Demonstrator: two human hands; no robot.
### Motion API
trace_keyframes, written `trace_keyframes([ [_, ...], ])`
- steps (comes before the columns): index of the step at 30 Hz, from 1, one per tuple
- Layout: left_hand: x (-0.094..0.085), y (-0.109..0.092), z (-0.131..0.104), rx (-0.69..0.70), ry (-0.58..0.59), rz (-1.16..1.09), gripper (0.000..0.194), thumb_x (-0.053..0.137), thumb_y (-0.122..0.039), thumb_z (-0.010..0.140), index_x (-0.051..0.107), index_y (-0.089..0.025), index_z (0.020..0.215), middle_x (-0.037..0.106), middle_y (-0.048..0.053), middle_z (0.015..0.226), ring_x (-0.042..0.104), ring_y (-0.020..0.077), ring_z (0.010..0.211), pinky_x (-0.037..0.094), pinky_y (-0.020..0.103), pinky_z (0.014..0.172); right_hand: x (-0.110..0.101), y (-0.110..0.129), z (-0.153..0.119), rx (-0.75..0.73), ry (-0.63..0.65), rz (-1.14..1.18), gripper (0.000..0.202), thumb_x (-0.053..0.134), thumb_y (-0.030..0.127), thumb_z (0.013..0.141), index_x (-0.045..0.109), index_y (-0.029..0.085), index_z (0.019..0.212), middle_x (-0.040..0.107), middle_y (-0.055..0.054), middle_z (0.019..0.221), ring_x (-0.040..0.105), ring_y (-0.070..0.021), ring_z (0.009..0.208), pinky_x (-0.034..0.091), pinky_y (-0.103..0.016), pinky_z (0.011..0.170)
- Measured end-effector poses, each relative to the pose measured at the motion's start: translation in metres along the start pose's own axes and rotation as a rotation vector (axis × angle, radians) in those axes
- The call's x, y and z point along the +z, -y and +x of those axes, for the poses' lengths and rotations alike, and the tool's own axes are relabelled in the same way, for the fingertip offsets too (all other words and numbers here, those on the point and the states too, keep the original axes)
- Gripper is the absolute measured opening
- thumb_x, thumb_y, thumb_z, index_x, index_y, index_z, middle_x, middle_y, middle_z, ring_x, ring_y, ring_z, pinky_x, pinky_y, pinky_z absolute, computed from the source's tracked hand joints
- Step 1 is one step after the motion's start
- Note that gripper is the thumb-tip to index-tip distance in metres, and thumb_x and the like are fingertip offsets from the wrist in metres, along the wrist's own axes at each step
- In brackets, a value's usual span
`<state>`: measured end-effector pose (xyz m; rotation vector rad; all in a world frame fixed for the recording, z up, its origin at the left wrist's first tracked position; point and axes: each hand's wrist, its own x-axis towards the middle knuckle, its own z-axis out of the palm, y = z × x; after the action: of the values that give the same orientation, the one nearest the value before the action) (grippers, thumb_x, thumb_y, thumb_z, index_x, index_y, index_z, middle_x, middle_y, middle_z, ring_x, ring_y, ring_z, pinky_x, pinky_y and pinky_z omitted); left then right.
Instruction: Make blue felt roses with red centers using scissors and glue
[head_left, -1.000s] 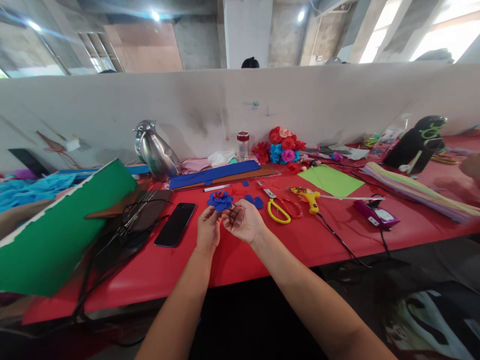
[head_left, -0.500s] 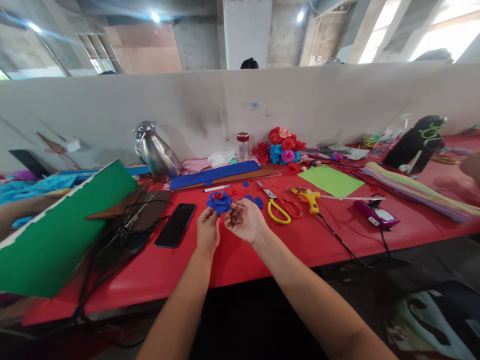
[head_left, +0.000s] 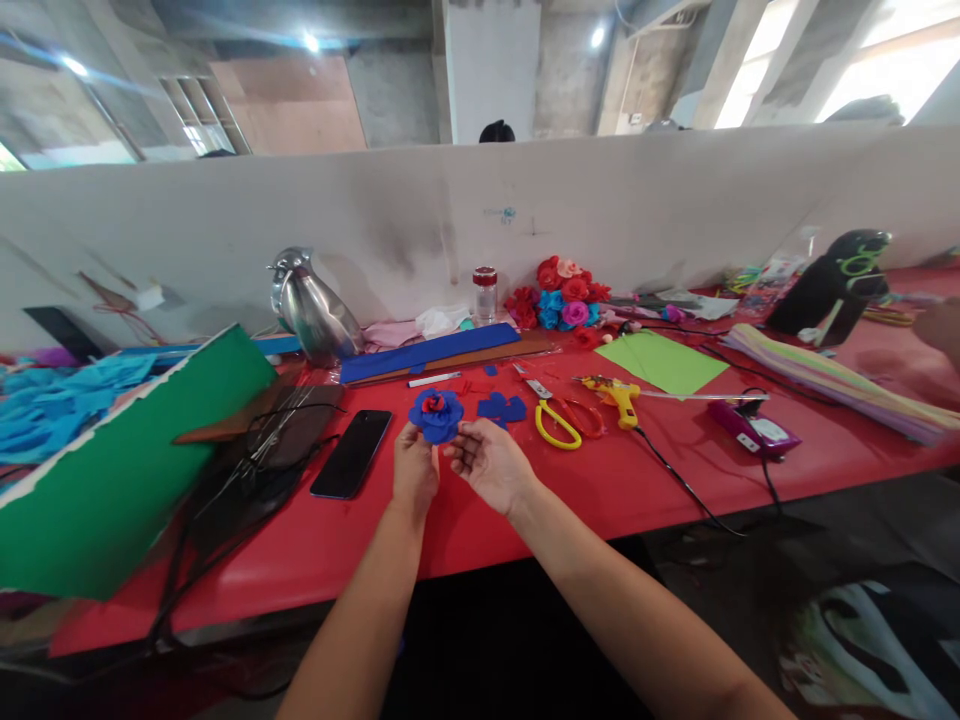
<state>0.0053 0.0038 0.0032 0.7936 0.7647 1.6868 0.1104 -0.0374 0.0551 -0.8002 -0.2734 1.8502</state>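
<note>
Head view. From where I stand: blue flower (head_left: 438, 418) with red centre, held just above the red table (head_left: 469, 535), near its front edge. It has come down slightly and tipped, its face now turned up, so the petal layers read clearly. More of the blue petal pieces (head_left: 514, 409) beyond the right hand (head_left: 495, 470) has come into sight too.

Left hand (head_left: 415, 475): fingers closed in a narrow pinch under the flower, bearing it. Right hand: palm up, fingers loosely curled, tips at the petal edge; cannot tell whether they grip.

Count: one flower in hand; one phone (head_left: 351, 455) to its left; one white pen (head_left: 433, 380) just beyond; one yellow glue gun (head_left: 621, 400), one purple device (head_left: 757, 435) farther right. Scissor handles: one yellow loop (head_left: 559, 445), one red loop (head_left: 600, 422); one pair or two, can't tell. Petal pieces overlap, no sure number. At the back, one metal flask (head_left: 315, 315), one red-lidded jar (head_left: 486, 300), one mixed bunch of flowers (head_left: 576, 290), blooms too crowded to count.
</note>
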Motion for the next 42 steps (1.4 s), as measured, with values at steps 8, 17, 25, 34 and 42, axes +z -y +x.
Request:
trace_keyframes([
  [8, 0.000, -0.001, 0.000, 0.009, 0.017, -0.014, 0.023, 0.085, -0.024, 0.049, 0.069, -0.020, 0.066, 0.069, -0.002, 0.065, 0.062, 0.0116, 0.061, 0.050, 0.025, 0.067, -0.002, -0.013, 0.002, -0.113, 0.030, 0.025, 0.005, 0.062, 0.010, 0.065, 0.062, 0.015, 0.065, 0.067, 0.001, 0.058, 0.058, -0.0084, 0.052, 0.041, -0.019, 0.053],
  [17, 0.003, -0.003, -0.001, -0.004, 0.027, -0.001, 0.023, 0.084, -0.022, 0.052, 0.072, -0.022, 0.072, 0.072, -0.001, 0.073, 0.065, 0.0134, 0.071, 0.050, 0.027, 0.077, 0.003, -0.009, 0.003, -0.097, -0.037, 0.099, 0.012, 0.055, 0.009, 0.069, 0.062, 0.015, 0.061, 0.065, -0.001, 0.054, 0.058, -0.0088, 0.051, 0.043, -0.018, 0.052],
  [25, 0.000, 0.001, 0.001, -0.018, 0.042, -0.008, 0.021, 0.081, -0.016, 0.049, 0.070, -0.021, 0.067, 0.070, -0.002, 0.068, 0.063, 0.0110, 0.066, 0.049, 0.024, 0.072, 0.004, -0.007, 0.002, -0.061, -0.087, 0.099, 0.018, 0.051, 0.006, 0.069, 0.059, 0.015, 0.056, 0.062, 0.000, 0.050, 0.053, -0.0079, 0.046, 0.045, -0.018, 0.050],
  [34, 0.000, 0.002, 0.002, -0.009, 0.034, -0.007, 0.020, 0.077, -0.014, 0.050, 0.071, -0.021, 0.068, 0.071, -0.001, 0.070, 0.065, 0.0128, 0.068, 0.049, 0.027, 0.077, 0.013, -0.004, 0.002, -0.048, -0.083, 0.164, 0.019, 0.050, 0.004, 0.070, 0.057, 0.017, 0.057, 0.063, -0.001, 0.050, 0.056, -0.0103, 0.047, 0.049, -0.019, 0.051],
  [42, 0.001, 0.000, -0.001, -0.026, 0.024, 0.011, 0.017, 0.076, -0.016, 0.052, 0.070, -0.020, 0.067, 0.070, 0.000, 0.069, 0.065, 0.0137, 0.067, 0.051, 0.028, 0.076, 0.004, -0.007, 0.012, -0.031, -0.027, 0.189, 0.013, 0.052, 0.009, 0.071, 0.057, 0.018, 0.062, 0.062, -0.001, 0.055, 0.056, -0.0118, 0.052, 0.052, -0.024, 0.057],
])
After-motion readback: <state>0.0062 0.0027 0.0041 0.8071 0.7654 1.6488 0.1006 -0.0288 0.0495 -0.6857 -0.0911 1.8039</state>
